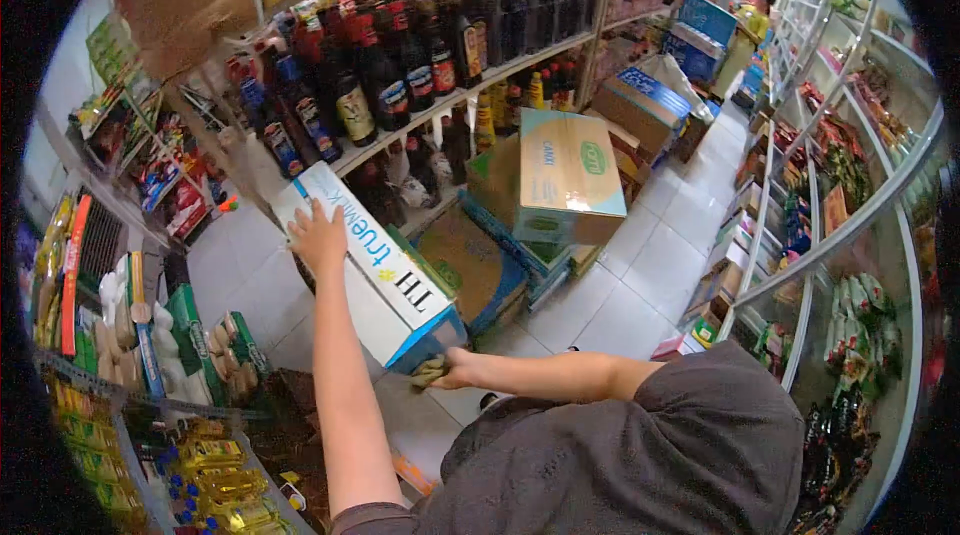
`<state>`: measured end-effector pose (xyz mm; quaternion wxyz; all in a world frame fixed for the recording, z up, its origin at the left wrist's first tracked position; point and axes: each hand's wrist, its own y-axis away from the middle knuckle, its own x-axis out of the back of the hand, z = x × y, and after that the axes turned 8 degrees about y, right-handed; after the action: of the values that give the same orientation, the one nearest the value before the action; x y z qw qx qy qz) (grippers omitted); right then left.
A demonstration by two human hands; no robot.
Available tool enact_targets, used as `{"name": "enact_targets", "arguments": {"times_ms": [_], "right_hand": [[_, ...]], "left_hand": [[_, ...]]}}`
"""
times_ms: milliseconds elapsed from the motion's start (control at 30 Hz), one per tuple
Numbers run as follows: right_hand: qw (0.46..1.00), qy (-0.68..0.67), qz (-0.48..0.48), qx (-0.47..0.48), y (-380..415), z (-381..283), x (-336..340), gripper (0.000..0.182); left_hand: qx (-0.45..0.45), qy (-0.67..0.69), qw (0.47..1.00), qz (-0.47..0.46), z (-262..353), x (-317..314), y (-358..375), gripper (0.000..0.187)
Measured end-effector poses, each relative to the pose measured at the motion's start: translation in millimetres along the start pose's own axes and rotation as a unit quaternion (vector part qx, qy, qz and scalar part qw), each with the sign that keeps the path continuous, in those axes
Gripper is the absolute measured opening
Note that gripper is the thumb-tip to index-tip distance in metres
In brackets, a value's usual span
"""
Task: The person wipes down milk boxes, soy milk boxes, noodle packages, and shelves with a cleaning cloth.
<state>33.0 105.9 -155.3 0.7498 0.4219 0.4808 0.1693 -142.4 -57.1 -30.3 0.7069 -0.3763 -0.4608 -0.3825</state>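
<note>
A long white and blue carton [372,257] marked "TH true MILK" lies in front of me, beside the bottle shelf. My left hand [319,235] rests on its top near the far end, with the fingers spread. At the near end, my right hand [450,368] is closed on a crumpled greenish-brown cloth [431,372] and touches the lower corner of the carton. Beyond it stands a closed brown carton [570,163] with a green label, on top of other boxes.
Dark sauce bottles [390,85] fill the shelf ahead. Packed metal shelves [840,205] line the right side. Oil bottles [215,470] and packets stand at the lower left. A tiled aisle [660,225] runs to a person [755,17] in yellow far back.
</note>
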Motion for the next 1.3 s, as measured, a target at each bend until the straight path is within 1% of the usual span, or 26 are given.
{"name": "enact_targets", "arguments": {"times_ms": [33,100,133,200,267,333,400,467,500,533,567,600,667,733,767,800,867,900,933,1000,1033,1067,1133,1167,1233,1300], "right_hand": [[1.000,0.010,0.006,0.004,-16,-14,16,0.021],[0.995,0.016,-0.093,0.009,-66,-62,79,0.017],[0.980,0.011,-0.199,0.008,-87,-89,112,0.015],[0.978,0.082,-0.089,0.170,-124,-129,141,0.017],[0.949,0.074,0.016,0.307,-23,-100,67,0.020],[0.870,0.212,0.021,0.444,74,-70,7,0.019],[0.785,0.272,-0.074,0.551,96,-73,-21,0.024],[0.626,0.472,-0.075,0.617,136,-51,-52,0.034],[0.630,0.480,-0.078,0.606,139,-46,-60,0.034],[0.444,0.605,-0.112,0.651,139,-44,-67,0.037],[0.232,0.695,-0.145,0.665,139,-42,-73,0.040],[0.229,0.700,-0.152,0.659,138,-40,-78,0.040],[0.077,0.759,-0.139,0.631,132,-35,-89,0.044],[0.123,0.776,-0.141,0.603,129,-47,-104,0.044],[0.094,0.775,-0.132,0.611,124,-56,-114,0.045],[0.066,0.772,-0.121,0.620,116,-68,-123,0.046],[0.036,0.804,-0.029,0.593,110,-80,-142,0.040],[0.046,0.808,-0.016,0.587,102,-90,-152,0.042],[0.054,0.813,-0.003,0.580,90,-102,-161,0.045],[0.081,0.789,-0.029,0.608,60,-126,-180,0.049],[0.044,0.786,-0.042,0.615,50,-136,-190,0.049],[0.047,0.785,0.001,0.618,35,-145,-200,0.048],[-0.031,0.775,-0.011,0.631,28,-154,-225,0.047],[-0.031,0.773,-0.019,0.633,14,-158,-238,0.047],[-0.023,0.727,0.052,0.684,-19,-165,-258,0.044],[-0.017,0.748,0.037,0.662,-29,-162,-280,0.042]], "left_hand": [[0.000,0.002,1.000,-0.001,1,2,0,0.061],[0.010,0.006,1.000,-0.002,1,3,3,0.061],[0.004,0.011,1.000,0.003,0,2,4,0.061],[0.003,0.019,1.000,0.013,2,4,3,0.061],[-0.001,0.024,1.000,0.014,2,5,4,0.061],[-0.001,0.043,0.999,0.021,2,4,3,0.060],[-0.007,0.042,0.998,0.038,0,-3,1,0.059],[0.001,0.018,0.999,0.029,-1,-7,-3,0.061],[-0.001,0.009,0.999,0.041,-1,-9,-3,0.060],[-0.004,0.001,0.998,0.056,-1,-10,-2,0.059],[0.008,0.002,0.998,0.057,-2,-11,0,0.059],[0.002,0.003,0.998,0.067,-1,-12,1,0.056],[0.001,0.002,0.997,0.080,-1,-12,1,0.053],[-0.007,0.089,0.993,0.078,-5,-9,-2,0.047],[0.000,0.086,0.993,0.081,-8,-7,-5,0.047],[0.019,0.196,0.976,0.096,-11,-6,-9,0.046],[0.056,0.408,0.903,0.123,-16,-5,-13,0.044],[0.058,0.456,0.876,0.148,-13,2,-6,0.047],[0.063,0.453,0.877,0.151,-14,-1,-8,0.047],[0.009,0.554,0.807,0.203,-18,-4,-13,0.048],[-0.013,0.600,0.773,0.206,-20,-4,-12,0.048],[-0.010,0.595,0.769,0.234,-22,-11,-18,0.049],[-0.021,0.629,0.734,0.254,-20,-8,-14,0.051],[-0.026,0.629,0.731,0.262,-22,-13,-19,0.054],[-0.011,0.601,0.758,0.254,-19,-4,-15,0.057],[-0.003,0.573,0.778,0.258,-17,-2,-12,0.059]]}}
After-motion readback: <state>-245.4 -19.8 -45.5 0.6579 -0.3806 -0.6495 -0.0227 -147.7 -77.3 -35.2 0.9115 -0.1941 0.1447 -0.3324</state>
